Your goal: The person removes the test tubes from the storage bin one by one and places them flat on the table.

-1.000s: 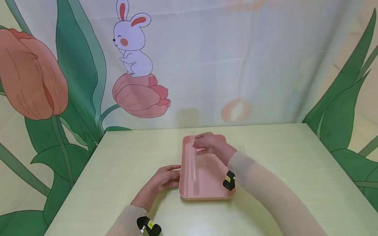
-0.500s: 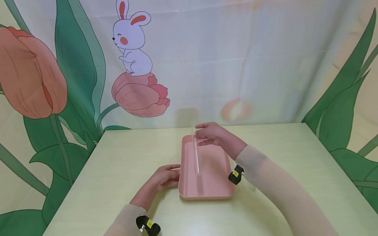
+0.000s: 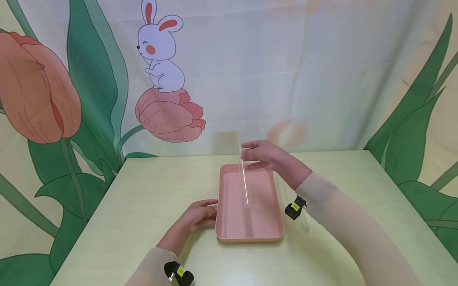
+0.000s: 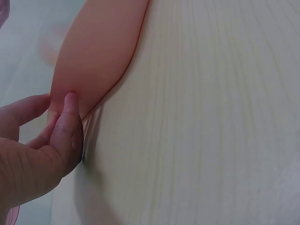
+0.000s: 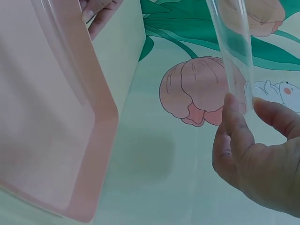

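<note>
In the head view my right hand [image 3: 264, 155] pinches a clear test tube [image 3: 245, 184] by its upper part. The tube slants over the pink tray [image 3: 262, 239], its lower end above the tray floor. The right wrist view shows the thumb and fingertips on either side of the tube [image 5: 238, 51] near one end. My left hand [image 3: 200, 215] rests against the tray's left wall. In the left wrist view its fingertips [image 4: 70, 99] touch the outer side of the tray [image 4: 101, 42], fairly straight.
A faint clear strip, perhaps another tube, runs along the tray's left inner side. Right of the tray, partly under the right forearm, lies another clear tube-like thing [image 3: 304, 225]. Behind the pale table [image 3: 161, 186] hangs a printed curtain [image 3: 322, 79].
My right hand has lifted the test tube up from the tray's left side and carried it back and to the right. My left hand has stayed at the tray's edge.
</note>
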### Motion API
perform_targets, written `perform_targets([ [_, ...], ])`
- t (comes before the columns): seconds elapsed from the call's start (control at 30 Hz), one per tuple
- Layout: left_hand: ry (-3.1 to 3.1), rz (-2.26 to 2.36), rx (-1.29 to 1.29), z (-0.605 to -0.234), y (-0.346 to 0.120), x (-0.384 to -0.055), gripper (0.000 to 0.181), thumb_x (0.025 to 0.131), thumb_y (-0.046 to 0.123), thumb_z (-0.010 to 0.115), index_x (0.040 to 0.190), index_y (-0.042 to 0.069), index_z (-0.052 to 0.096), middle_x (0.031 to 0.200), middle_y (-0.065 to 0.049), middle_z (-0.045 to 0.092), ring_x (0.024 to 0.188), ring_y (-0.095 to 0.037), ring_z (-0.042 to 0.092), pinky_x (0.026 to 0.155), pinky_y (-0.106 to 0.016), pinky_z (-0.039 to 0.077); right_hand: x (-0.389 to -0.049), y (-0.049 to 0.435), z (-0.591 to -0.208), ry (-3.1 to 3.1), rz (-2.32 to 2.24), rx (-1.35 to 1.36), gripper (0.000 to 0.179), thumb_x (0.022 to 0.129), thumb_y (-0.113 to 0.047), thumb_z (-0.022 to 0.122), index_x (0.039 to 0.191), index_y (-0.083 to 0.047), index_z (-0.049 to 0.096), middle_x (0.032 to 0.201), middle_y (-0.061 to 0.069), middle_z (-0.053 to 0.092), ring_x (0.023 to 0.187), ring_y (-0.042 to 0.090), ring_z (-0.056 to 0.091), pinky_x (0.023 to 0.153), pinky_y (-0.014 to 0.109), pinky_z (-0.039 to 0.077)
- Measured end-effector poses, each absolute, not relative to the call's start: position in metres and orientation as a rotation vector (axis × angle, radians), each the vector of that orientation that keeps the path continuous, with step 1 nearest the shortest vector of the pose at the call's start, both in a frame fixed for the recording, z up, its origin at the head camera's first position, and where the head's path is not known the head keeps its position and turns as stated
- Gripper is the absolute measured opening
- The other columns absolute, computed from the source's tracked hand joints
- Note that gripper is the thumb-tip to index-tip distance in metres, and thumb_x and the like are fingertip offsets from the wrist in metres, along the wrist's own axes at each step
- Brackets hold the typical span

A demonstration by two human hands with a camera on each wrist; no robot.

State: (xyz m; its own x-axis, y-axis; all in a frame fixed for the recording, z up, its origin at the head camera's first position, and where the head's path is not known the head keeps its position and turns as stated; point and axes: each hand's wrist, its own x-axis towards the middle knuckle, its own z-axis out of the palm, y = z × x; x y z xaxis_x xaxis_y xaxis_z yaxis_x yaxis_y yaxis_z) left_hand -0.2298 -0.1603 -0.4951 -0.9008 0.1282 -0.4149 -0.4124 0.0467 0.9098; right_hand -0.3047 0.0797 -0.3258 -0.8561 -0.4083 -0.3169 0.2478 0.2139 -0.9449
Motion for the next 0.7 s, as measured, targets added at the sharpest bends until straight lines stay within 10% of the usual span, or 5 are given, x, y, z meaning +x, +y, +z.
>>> perform_targets([
  [0.53, 1.952, 1.910, -0.297, -0.494, -0.159, -0.230, 0.050, 0.099, 0.002, 0.060, 0.147, -0.006, 0.048, 0.119, -0.016, 0.074, 0.087, -0.012, 0.071, 0.073, -0.028, 0.064, -0.304, 0.128, -0.309, 2.031, -1.627, -0.251, 0.063, 0.104, -0.005, 0.050, 0.161, -0.001, 0.024, 0.158, 0.024, 0.036, 0.124, 0.022, 0.053, 0.091, 0.025, 0.060],
  [0.7, 1.943, 1.910, -0.287, -0.495, -0.160, -0.231, 0.050, 0.100, 0.003, 0.059, 0.147, -0.007, 0.047, 0.105, -0.008, 0.076, 0.087, -0.012, 0.070, 0.072, -0.027, 0.063, -0.302, 0.140, -0.310, 2.031, -1.644, -0.249, 0.062, 0.104, -0.004, 0.050, 0.160, 0.002, 0.024, 0.138, 0.017, 0.049, 0.099, 0.007, 0.062, 0.088, 0.024, 0.060],
])
